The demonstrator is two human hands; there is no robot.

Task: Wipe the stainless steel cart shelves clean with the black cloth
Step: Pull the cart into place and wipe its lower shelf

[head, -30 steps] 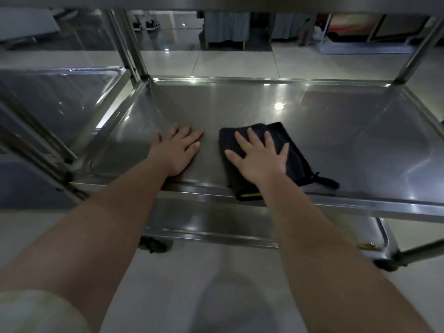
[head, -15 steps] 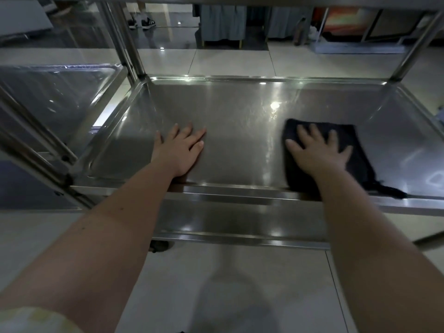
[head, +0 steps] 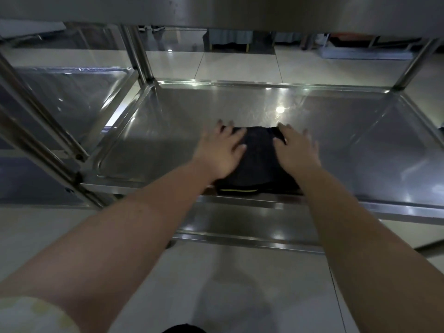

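Note:
A black cloth (head: pixel 258 159) with a yellow trim lies near the front edge of the stainless steel cart's middle shelf (head: pixel 168 121). My left hand (head: pixel 219 150) rests flat on the cloth's left side, fingers spread. My right hand (head: pixel 296 150) presses on its right side, fingers spread and blurred. Both palms cover the cloth's side edges; its middle shows between them.
The top shelf's underside (head: pixel 216 10) hangs low overhead. A lower shelf (head: pixel 240 227) shows beneath the front rim. Upright posts (head: pixel 139 54) stand at the corners. A second steel cart (head: pixel 67 97) stands close on the left. Tiled floor lies around.
My right hand slid the cloth right, then back left to the shelf's middle front. My left hand moved right from the bare shelf onto the cloth.

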